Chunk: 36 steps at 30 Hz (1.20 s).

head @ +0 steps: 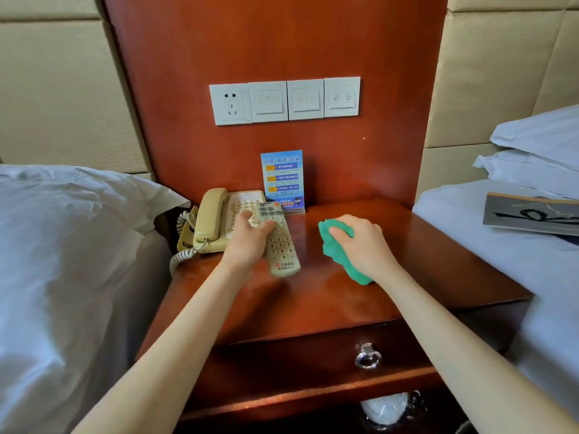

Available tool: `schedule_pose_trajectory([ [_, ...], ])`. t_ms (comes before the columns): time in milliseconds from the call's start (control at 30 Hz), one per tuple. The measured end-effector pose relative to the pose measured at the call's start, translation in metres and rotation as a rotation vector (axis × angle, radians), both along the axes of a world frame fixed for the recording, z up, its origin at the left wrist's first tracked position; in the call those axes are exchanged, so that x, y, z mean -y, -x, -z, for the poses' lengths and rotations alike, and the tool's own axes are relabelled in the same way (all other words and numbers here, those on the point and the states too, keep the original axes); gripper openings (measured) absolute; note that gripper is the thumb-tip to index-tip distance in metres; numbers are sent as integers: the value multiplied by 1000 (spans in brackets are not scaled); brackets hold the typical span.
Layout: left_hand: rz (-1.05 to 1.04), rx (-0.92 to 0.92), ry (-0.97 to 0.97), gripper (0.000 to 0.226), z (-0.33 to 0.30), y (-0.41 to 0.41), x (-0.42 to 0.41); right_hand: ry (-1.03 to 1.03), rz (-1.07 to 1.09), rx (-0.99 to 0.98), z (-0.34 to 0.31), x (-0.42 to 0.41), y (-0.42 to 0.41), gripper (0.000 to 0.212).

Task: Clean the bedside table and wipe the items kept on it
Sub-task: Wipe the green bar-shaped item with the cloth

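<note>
Gripping a beige remote control (pixel 279 242) from its left side, the left hand (pixel 247 242) has its fingers and thumb curled round the remote's upper half, so that grip is wrapped tight on it. The remote lies lengthwise near the middle of the wooden counter (pixel 416 261), its lower end pointing toward the front edge; whether it is lifted or resting on the wood I cannot tell. The right hand (pixel 365 247) holds a bunched green cloth (pixel 336 250), fingers curled over it and pinching it, with the cloth down on the counter just right of the remote and apart from it.

At the counter's back left corner sits a cream telephone (pixel 219 219), its handset in the cradle and its coiled cord (pixel 180 260) hanging off the left edge. A blue printed card (pixel 282 180) in a clear stand is upright at the back edge, just behind the remote's top. A row of wall switches and a socket (pixel 284 101) is set in the wooden panel above. Under the front edge, a drawer carries a metal ring pull (pixel 368 357). Beds with white linen flank both sides.
</note>
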<state>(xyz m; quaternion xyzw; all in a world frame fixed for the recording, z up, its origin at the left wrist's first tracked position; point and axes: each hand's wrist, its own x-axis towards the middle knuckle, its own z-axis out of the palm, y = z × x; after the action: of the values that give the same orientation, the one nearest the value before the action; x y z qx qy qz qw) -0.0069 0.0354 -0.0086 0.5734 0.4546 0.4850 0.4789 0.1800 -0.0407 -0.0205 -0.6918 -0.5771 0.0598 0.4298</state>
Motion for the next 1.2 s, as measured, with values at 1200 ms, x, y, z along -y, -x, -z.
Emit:
schedule_pose_trajectory([
  [1200,-13,-1475,-544,29,-12,-59,-99,-66,105,250,22,-4,-30,34],
])
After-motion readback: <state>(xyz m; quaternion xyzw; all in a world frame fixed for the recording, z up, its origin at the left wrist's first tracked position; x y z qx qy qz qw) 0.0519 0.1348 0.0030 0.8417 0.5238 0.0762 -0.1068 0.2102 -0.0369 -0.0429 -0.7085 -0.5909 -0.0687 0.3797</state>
